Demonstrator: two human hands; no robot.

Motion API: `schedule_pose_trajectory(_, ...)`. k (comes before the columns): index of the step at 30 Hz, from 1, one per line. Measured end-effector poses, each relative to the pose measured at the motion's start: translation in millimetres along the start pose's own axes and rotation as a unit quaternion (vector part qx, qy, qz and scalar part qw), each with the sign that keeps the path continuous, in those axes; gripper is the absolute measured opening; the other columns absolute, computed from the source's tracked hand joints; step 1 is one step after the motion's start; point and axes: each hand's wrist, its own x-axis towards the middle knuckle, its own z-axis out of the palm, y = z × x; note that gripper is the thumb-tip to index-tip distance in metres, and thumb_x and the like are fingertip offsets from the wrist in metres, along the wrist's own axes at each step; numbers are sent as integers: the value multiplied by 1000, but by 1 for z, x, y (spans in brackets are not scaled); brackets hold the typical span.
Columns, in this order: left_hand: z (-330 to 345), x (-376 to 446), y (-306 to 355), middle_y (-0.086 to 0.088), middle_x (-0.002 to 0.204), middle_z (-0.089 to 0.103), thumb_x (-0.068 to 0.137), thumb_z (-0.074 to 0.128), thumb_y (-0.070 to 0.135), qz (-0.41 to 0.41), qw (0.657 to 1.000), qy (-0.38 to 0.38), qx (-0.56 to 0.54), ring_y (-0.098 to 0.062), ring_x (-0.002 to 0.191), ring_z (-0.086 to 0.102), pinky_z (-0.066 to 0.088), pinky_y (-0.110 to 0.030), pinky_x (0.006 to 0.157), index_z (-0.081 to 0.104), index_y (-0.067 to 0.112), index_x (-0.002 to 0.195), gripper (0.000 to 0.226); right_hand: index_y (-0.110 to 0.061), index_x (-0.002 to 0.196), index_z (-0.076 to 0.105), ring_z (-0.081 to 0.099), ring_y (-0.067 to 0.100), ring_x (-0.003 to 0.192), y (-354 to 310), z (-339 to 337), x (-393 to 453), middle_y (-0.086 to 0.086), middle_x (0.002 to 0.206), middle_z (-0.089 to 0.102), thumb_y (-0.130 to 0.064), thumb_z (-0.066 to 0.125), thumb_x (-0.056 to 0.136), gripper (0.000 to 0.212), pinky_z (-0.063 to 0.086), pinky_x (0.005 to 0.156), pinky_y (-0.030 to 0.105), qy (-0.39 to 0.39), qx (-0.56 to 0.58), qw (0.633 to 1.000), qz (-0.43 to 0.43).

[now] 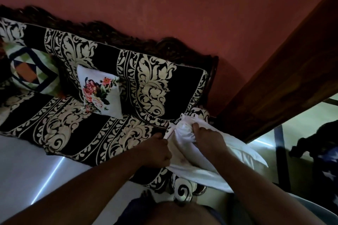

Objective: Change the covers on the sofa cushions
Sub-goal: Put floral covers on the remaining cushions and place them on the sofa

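A white cushion in a white cover lies at the right end of the sofa. My left hand pinches the cover's edge at the cushion's left side. My right hand grips the bunched white fabric on top of the cushion, fingers curled into it. Further left on the seat a white cushion with a flower print leans against the backrest. A cushion with a geometric green, orange and navy pattern sits at the far left.
The sofa wears a black throw with cream leaf patterns and has a carved dark wooden back against a red wall. A wooden door frame rises at the right. Pale floor lies below, dark items at the right edge.
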Motion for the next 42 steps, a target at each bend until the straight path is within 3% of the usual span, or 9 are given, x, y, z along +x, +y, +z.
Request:
schedule_pose_trajectory(3,-15,6,-2,3,92,69,88,26,76,-22,998,5,-60,-19,101,54,29,-44,104,65,26,95,64,-15,115,57,58,22,41,16,9,-6,1,62,62,-47,91,51,79,36,37,24,20,49,998,-39)
schedule_pose_trajectory(5,-27,15,1,3,87,70,79,43,72,-34,983,115,-138,-17,92,62,42,-35,93,67,27,93,53,-19,117,58,61,20,47,25,12,-9,0,67,64,-51,87,57,73,40,39,26,4,69,995,-65)
schedule_pose_trajectory(11,-32,33,10,9,85,61,72,64,63,-196,881,227,-365,-9,79,58,49,-30,68,63,29,90,38,-19,136,52,64,30,98,46,19,-12,8,112,66,-31,68,81,58,47,83,41,-49,201,973,-99)
schedule_pose_trajectory(15,-36,40,7,12,95,69,86,73,34,-277,836,253,-401,-9,83,68,56,-32,71,43,35,127,51,-26,148,41,54,28,116,60,21,-15,3,131,56,-43,68,78,77,42,91,44,-54,223,969,-86)
schedule_pose_trajectory(18,-38,49,3,8,115,70,90,67,33,-305,861,237,-331,-15,100,68,56,-32,84,37,43,146,64,-33,150,40,48,24,122,60,22,-32,-3,134,51,-43,62,84,71,38,99,43,-14,258,965,-52)
schedule_pose_trajectory(22,-47,57,-3,5,129,65,91,57,37,-309,883,246,-255,-21,112,65,54,-32,89,55,37,140,49,-35,130,61,50,22,114,58,24,-65,-3,119,56,-49,56,89,43,40,93,42,106,234,966,14)
schedule_pose_trajectory(31,-53,66,-39,-7,123,64,87,43,38,-284,836,258,-391,-27,112,60,49,-37,94,69,12,123,51,-34,112,58,55,20,106,88,48,-97,-7,115,54,-55,59,89,31,46,84,36,-80,211,969,97)
schedule_pose_trajectory(37,-53,68,-54,-1,107,71,100,57,18,-289,792,233,-484,-19,101,64,44,-28,84,72,18,113,21,-39,91,52,58,8,76,127,16,-82,-12,84,61,-70,48,90,31,48,68,34,-117,369,912,135)
schedule_pose_trajectory(42,-44,70,-63,-5,102,73,94,63,22,-278,789,169,-521,-25,97,68,54,-39,87,73,15,111,21,-24,71,58,59,10,65,144,21,-74,-4,66,60,-64,57,91,45,49,64,38,-31,417,861,289)
